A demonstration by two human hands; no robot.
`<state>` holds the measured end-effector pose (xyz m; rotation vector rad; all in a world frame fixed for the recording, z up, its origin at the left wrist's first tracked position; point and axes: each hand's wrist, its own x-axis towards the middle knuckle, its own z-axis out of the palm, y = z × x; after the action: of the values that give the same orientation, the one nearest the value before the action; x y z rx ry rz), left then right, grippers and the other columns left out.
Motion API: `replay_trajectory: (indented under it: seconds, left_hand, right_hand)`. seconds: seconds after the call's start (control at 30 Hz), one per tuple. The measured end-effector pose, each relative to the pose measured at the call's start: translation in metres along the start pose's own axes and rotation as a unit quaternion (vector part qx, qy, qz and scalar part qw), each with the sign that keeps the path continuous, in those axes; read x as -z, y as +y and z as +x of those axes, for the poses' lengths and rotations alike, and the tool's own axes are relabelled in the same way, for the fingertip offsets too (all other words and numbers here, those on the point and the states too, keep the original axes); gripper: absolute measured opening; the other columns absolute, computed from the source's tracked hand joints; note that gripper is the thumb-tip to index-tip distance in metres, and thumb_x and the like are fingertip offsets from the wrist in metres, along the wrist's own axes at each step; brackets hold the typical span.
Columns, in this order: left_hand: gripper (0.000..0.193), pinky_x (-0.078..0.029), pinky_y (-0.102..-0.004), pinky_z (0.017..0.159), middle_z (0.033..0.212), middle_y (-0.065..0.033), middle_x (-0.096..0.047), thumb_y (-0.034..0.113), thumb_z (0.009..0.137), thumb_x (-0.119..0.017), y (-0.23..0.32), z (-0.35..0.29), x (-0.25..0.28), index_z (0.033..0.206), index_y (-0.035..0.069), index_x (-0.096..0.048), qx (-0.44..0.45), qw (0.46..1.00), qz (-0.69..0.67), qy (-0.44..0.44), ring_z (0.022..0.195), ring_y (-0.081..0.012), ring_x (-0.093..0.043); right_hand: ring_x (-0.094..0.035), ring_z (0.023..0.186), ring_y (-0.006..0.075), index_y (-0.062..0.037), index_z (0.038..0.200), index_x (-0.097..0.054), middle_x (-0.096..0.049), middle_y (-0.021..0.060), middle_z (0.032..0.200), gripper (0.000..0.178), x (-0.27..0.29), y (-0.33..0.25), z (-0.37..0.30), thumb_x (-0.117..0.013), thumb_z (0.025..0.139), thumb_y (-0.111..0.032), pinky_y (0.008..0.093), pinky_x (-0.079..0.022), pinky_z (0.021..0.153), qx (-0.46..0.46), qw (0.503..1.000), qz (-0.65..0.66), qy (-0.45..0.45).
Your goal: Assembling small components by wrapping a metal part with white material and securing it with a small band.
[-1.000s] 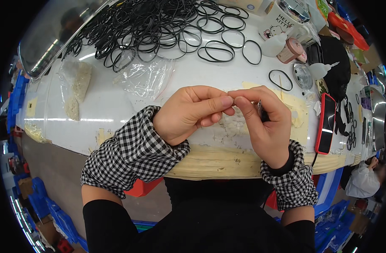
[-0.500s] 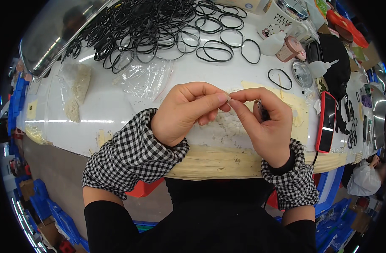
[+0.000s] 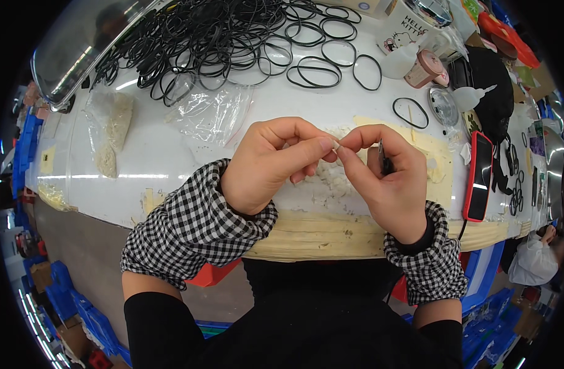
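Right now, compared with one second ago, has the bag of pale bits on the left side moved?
No. The bag of pale bits lies as before, right of the yellow tape patch, with no visible shift toward or away from it.

At the white table [image 3: 171, 141], the person's left hand [image 3: 276, 160] and right hand [image 3: 389, 175] meet fingertip to fingertip, thumb and forefinger of each pinching a small pale piece [image 3: 335, 146] between them. A dark tool [image 3: 386, 165] sits tucked in the right hand's curled fingers. Checkered sleeve covers [image 3: 192, 218] wrap both forearms. Pale scraps [image 3: 334, 184] lie scattered on the tabletop below. Farther back I see a heap of black bands [image 3: 196, 46], with a crumpled clear bag [image 3: 214, 117] just in front, a bag of pale bits [image 3: 116, 126] to its left, and a red-cased phone [image 3: 478, 178] over at the right.
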<state>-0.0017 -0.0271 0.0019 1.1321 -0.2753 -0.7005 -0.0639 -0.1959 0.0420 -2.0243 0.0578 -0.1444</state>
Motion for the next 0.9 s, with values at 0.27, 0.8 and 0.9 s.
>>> replay_trajectory:
  seconds: [0.27,0.8,0.9]
  left_hand:
    - [0.014,-0.037,-0.0155,0.051,0.083,-0.0053,-0.065,0.011,0.09,-0.057,0.0014,0.0008,-0.0012,0.096,0.0,-0.063,0.019,1.0,-0.009,-0.005,0.062,-0.0029,-0.048]
    - [0.017,-0.036,-0.0134,0.051,0.082,-0.0034,-0.061,0.015,0.093,-0.054,-0.002,0.0047,0.0011,0.099,0.0,-0.058,0.046,0.994,-0.087,-0.057,0.064,-0.0023,-0.047]
    - [0.016,-0.036,-0.0136,0.052,0.082,-0.003,-0.061,0.015,0.093,-0.054,-0.0011,0.0043,0.0002,0.098,0.0,-0.058,0.046,0.993,-0.089,-0.063,0.064,-0.0025,-0.047]
  right_hand:
    - [-0.046,0.054,0.0026,-0.0017,0.085,-0.063,-0.059,-0.0001,0.068,0.011,-0.0012,0.0013,0.0004,-0.067,0.077,-0.007,0.018,-0.034,0.045,0.019,1.0,-0.012,0.022]
    - [-0.04,0.053,-0.0019,-0.0027,0.087,-0.065,-0.062,-0.0029,0.074,0.01,-0.0012,-0.0025,0.0007,-0.068,0.078,-0.005,0.0151,-0.029,0.045,0.024,0.999,0.038,0.02]
    - [-0.035,0.052,-0.0034,-0.0027,0.09,-0.064,-0.061,-0.0041,0.076,0.012,-0.0007,-0.002,0.0004,-0.067,0.078,-0.004,0.0145,-0.026,0.044,0.017,0.998,0.06,0.014]
